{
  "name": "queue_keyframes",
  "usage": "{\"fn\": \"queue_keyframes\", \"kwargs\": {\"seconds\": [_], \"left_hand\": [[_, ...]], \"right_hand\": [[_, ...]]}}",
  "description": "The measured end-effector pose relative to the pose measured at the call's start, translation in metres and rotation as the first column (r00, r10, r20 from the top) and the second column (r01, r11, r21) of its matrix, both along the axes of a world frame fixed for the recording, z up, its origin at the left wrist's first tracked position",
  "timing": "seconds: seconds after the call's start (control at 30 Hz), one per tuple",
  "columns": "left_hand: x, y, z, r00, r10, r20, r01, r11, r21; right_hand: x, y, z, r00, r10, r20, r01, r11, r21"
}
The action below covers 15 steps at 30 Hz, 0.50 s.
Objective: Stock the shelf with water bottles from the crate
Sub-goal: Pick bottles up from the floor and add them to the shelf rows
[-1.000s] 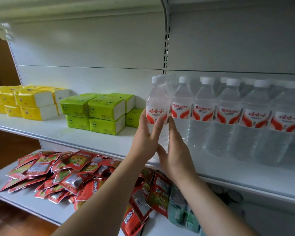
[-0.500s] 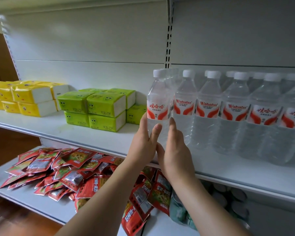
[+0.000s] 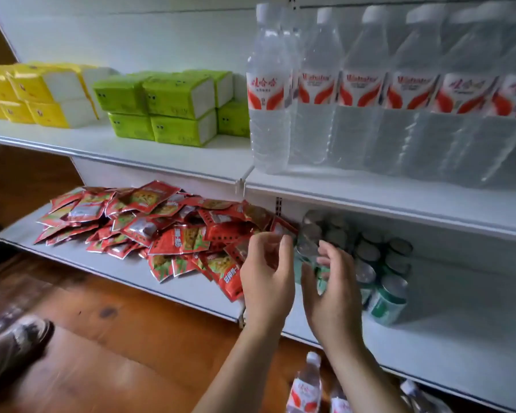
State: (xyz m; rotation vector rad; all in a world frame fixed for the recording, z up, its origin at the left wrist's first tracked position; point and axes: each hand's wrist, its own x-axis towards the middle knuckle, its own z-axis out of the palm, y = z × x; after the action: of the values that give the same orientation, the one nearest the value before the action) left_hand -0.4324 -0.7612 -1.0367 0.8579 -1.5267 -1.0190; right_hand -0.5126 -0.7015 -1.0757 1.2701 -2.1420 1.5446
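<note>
A row of clear water bottles with red-and-white labels stands on the white upper shelf (image 3: 370,189). The leftmost bottle (image 3: 269,93) stands upright at the row's left end, free of both hands. My left hand (image 3: 267,272) and my right hand (image 3: 332,290) hang side by side below that shelf, in front of the lower shelf, fingers loosely curled and holding nothing. More bottles (image 3: 307,386) poke up at the bottom edge, under my right forearm; the crate itself is not visible.
Green tissue packs (image 3: 167,105) and yellow tissue packs (image 3: 39,93) lie left of the bottles. Red snack packets (image 3: 149,225) cover the lower shelf, with green cans (image 3: 385,281) to their right. A shoe (image 3: 15,344) stands on the wooden floor at left.
Both hands have let go of the leftmost bottle and dropped from the upper shelf to the lower shelf's height. The view has tilted downward, bringing the floor and spare bottles into sight.
</note>
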Motion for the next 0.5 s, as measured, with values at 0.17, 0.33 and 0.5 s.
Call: {"fn": "queue_keyframes", "kwargs": {"seconds": [0.17,0.33,0.5], "left_hand": [[0.015,0.017,-0.116,0.833,-0.317,0.454,0.173,0.928,0.331],[0.034,0.035,-0.193,0.469,-0.588,0.659,0.158,0.790,0.592],[0.035,0.039,-0.219,0.278,-0.743,0.609,0.160,0.661,0.733]], "right_hand": [[0.004,0.060,-0.085,0.955,-0.076,0.286,-0.082,0.861,0.502],[0.011,0.092,-0.127,0.936,-0.162,0.314,-0.176,0.555,0.813],[0.022,0.088,-0.143,0.849,-0.225,0.478,-0.376,0.378,0.846]]}}
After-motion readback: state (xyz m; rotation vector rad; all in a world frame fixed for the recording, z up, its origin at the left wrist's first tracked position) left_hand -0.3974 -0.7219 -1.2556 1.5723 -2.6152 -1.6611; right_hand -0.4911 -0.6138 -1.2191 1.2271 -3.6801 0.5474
